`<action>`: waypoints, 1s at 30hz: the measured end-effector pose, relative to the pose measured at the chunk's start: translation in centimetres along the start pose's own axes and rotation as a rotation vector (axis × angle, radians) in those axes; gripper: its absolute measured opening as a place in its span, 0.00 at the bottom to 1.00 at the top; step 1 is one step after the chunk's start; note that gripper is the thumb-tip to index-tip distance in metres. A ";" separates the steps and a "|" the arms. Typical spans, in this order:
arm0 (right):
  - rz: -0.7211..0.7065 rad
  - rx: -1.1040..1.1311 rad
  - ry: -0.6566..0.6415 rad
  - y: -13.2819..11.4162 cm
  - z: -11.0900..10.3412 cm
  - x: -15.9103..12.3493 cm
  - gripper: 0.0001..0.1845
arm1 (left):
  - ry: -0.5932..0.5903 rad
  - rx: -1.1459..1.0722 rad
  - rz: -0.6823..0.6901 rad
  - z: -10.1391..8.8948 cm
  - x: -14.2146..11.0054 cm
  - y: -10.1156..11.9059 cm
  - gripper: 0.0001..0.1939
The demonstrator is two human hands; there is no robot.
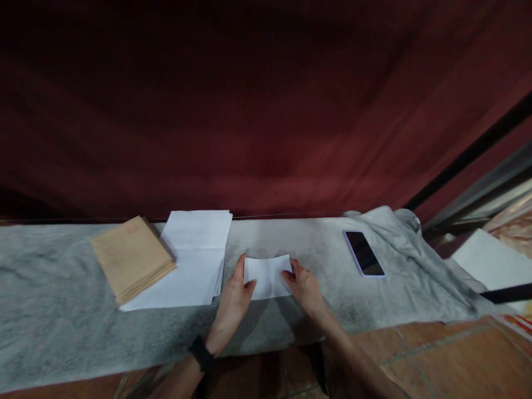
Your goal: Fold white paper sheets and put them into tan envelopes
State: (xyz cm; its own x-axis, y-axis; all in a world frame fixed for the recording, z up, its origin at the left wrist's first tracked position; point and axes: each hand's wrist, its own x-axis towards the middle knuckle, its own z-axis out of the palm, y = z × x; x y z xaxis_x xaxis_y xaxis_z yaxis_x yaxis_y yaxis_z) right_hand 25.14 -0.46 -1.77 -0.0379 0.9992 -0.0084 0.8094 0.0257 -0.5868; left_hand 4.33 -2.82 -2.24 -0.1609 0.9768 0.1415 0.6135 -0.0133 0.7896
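Observation:
A small white sheet of paper (269,277), with a faint crease down its middle, is held between my two hands over the grey cloth. My left hand (236,288) grips its left edge, thumb on the front face and fingers behind. On the opposite edge, my right hand (305,284) pinches the sheet the same way. Just left of my left hand lies a stack of larger white paper (195,271) with a crease across it. Brown envelopes (133,255) in a pile rest on part of that stack.
A phone (364,254) with a dark screen lies to the right on the grey cloth (54,310). Behind the surface hangs a dark red curtain (266,122). Tiled floor (449,354) shows below the front edge. Black bars and a white panel (494,260) stand at far right.

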 end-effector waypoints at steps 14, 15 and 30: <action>-0.273 -0.078 0.090 -1.4 0.5 -0.9 0.25 | -0.057 0.652 0.496 1.7 -1.0 1.7 0.25; -0.328 -0.032 0.071 -1.6 0.9 -0.9 0.27 | -0.066 0.663 0.517 2.4 -1.1 1.5 0.26; -0.519 -0.247 0.160 0.5 3.4 -1.8 0.32 | -0.011 0.668 0.477 3.5 -2.0 -0.2 0.32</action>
State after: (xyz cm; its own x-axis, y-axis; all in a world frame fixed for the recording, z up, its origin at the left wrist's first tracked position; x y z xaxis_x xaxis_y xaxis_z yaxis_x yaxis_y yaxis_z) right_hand 23.66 -2.35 -4.79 -0.3920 0.8455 0.3626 0.8217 0.4990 -0.2753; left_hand 7.23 -3.98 -4.76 0.2391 0.9006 0.3630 0.9456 -0.3009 0.1235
